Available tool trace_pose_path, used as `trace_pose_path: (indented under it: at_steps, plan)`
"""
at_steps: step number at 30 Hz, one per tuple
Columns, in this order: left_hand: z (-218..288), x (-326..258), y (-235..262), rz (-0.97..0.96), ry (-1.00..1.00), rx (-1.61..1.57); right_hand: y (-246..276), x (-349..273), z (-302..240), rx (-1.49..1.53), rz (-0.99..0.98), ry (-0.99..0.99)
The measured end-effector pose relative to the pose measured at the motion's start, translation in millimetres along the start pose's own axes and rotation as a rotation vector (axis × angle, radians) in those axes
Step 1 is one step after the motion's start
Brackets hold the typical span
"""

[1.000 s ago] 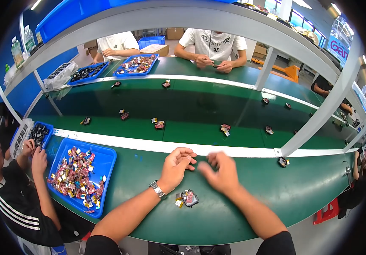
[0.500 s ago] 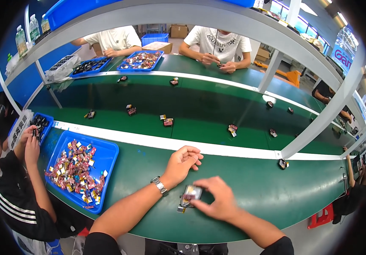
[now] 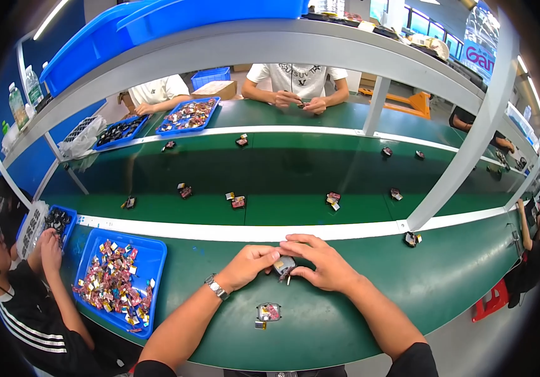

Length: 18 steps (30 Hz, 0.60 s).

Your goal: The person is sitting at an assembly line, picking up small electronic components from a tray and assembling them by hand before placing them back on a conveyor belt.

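Note:
Between both hands is a small grey device housing [image 3: 284, 265] with a yellowish patch and a small white piece hanging from its lower end. My left hand [image 3: 245, 267], a metal watch on its wrist, pinches the housing's upper left edge with thumb and fingers. From the other side my right hand [image 3: 328, 267] closes around it, fingers over the top and thumb at the lower right. Nearer to me on the green bench lies another open housing [image 3: 270, 311] with a pinkish-red circuit board. A small silver battery [image 3: 260, 325] sits beside its lower left corner.
To the left stands a blue tray [image 3: 162, 264] heaped with circuit boards and batteries. A green conveyor belt [image 3: 295, 210] carries several small units beyond a white rail [image 3: 245, 232]. One unit [image 3: 412, 239] rests near a grey post [image 3: 458, 138]. Co-workers sit left and opposite.
My right hand has moved forward from the bench, and a housing is now held between both hands. My left hand, empty before, now grips it. The other housing stays on the bench.

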<state>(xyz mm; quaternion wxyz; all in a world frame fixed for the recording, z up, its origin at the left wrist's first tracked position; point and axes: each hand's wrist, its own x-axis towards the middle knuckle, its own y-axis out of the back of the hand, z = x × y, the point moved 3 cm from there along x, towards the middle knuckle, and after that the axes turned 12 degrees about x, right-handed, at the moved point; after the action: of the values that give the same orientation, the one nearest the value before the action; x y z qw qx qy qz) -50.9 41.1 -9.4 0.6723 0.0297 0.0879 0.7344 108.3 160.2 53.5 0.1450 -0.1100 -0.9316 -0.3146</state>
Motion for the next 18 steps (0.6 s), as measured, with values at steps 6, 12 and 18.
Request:
trace_pose_path:
  at_steps: [6, 12, 18]
  plan:
    - [6, 0, -3, 0.019, 0.005, -0.148, -2, 0, 4, -0.064, 0.022, 0.139]
    - [4, -3, -5, 0.060, 0.026, -0.261, -7, -3, -1, -0.207, 0.075, 0.261]
    - [12, -3, -10, 0.076, 0.015, -0.242, -4, -3, 3, -0.190, 0.066, 0.233]
